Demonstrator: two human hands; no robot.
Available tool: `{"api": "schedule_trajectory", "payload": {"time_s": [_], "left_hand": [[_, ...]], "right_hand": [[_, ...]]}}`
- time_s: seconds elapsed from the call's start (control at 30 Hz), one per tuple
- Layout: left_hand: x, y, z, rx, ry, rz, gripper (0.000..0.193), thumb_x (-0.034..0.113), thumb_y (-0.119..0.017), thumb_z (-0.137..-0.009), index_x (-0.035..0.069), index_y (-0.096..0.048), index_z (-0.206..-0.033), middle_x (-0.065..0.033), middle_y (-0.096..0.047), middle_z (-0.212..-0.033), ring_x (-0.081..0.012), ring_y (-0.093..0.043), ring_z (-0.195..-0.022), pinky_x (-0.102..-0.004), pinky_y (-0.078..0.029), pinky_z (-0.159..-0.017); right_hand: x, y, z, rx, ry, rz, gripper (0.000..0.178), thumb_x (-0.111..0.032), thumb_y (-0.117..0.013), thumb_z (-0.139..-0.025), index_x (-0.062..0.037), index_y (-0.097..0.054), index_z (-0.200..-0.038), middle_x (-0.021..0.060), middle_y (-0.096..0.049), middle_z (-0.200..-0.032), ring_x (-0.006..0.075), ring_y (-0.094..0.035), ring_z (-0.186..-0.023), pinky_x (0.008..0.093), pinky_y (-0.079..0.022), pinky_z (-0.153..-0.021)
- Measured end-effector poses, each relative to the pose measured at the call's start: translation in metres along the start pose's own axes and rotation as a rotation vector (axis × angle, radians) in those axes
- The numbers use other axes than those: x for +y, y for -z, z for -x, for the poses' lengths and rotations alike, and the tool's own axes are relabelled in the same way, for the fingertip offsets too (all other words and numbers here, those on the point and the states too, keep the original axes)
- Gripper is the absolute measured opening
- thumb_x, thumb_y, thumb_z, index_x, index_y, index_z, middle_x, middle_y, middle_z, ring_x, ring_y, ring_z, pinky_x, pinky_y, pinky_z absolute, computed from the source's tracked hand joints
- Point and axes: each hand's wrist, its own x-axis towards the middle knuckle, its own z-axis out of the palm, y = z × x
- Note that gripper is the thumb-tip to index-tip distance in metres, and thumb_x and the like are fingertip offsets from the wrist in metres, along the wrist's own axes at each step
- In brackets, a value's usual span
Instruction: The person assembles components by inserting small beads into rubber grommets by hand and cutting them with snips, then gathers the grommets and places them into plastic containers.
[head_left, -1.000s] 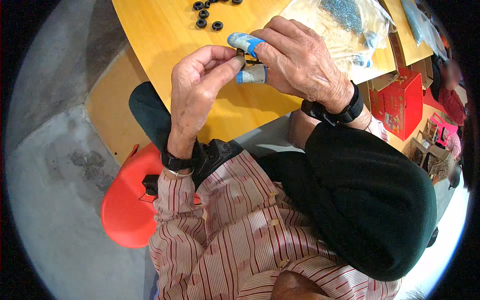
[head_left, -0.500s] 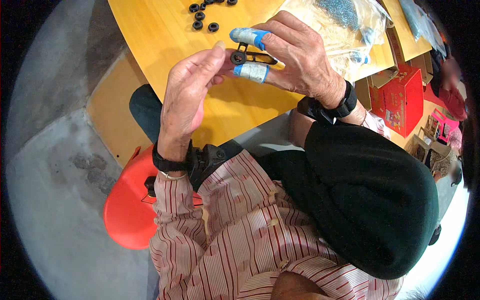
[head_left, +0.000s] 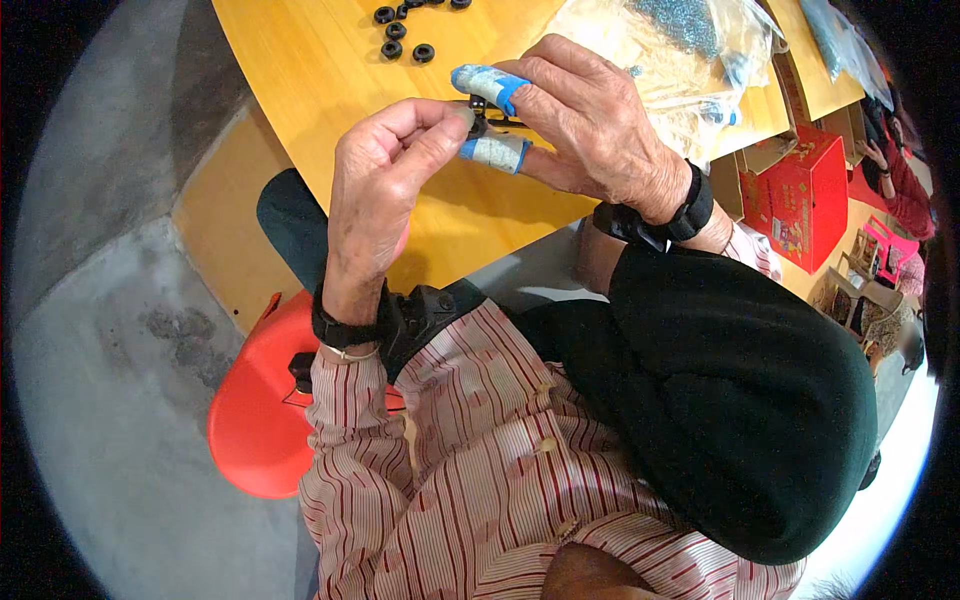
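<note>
Black part (head_left: 479, 122): end pinched by left grip (head_left: 378, 172), held between right grip's (head_left: 597, 122) taped fingers (head_left: 488, 84).

Black round rings (head_left: 393, 49) left, clear plastic bag (head_left: 655, 85) right
Both lie on the yellow wooden table (head_left: 310, 90).

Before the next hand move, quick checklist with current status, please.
1. Black part supported by right hand: ok, between its thumb and finger.
2. Left hand on the part: ok, fingertips at its left end.
3. Part's left end in plain sight: not ok, left fingertips cover much of it.
4. Blue-and-white wraps in place: ok, on the right thumb and one finger.
5. Loose black rings apart from both hands: ok, on the yellow table.
6. Plastic bag clear of right hand: cannot tell, they overlap in view.
</note>
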Motion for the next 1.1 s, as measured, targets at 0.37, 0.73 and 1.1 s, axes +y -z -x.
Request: {"api": "schedule_trajectory", "payload": {"time_s": [0.37, 0.73, 1.1], "left_hand": [[-0.006, -0.008, -0.002, 0.059, 0.030, 0.147, 0.024, 0.015, -0.059, -0.089, -0.006, -0.062, -0.100, -0.0052, -0.064, -0.091, -0.0090, -0.056, -0.085, -0.0221, -0.041, -0.081], [-0.009, -0.009, -0.001, 0.025, 0.056, 0.224, 0.028, 0.017, -0.056, -0.092, -0.005, -0.058, -0.109, -0.0073, -0.063, -0.101, -0.0140, -0.057, -0.091, -0.0289, -0.042, -0.086], [-0.002, -0.006, 0.000, -0.016, 0.090, 0.178, 0.022, 0.012, -0.061, -0.089, -0.005, -0.063, -0.102, -0.0048, -0.064, -0.093, -0.0086, -0.056, -0.086, -0.0222, -0.043, -0.081]], "right_hand": [[-0.005, -0.005, 0.007, 0.043, -0.014, 0.145, 0.042, -0.018, -0.071, -0.056, -0.0042, -0.058, -0.093, 0.0064, -0.060, -0.087, 0.0225, -0.057, -0.079, 0.0331, -0.050, -0.067], [0.001, 0.003, 0.003, 0.025, -0.045, -0.041, 0.050, -0.017, -0.078, -0.063, -0.0033, -0.061, -0.109, 0.0083, -0.062, -0.088, 0.0238, -0.057, -0.075, 0.0323, -0.050, -0.064], [0.011, 0.004, 0.004, -0.051, -0.018, -0.136, 0.041, -0.021, -0.073, -0.066, -0.0048, -0.061, -0.101, 0.0082, -0.060, -0.087, 0.0260, -0.057, -0.078, 0.0343, -0.051, -0.067]]}}
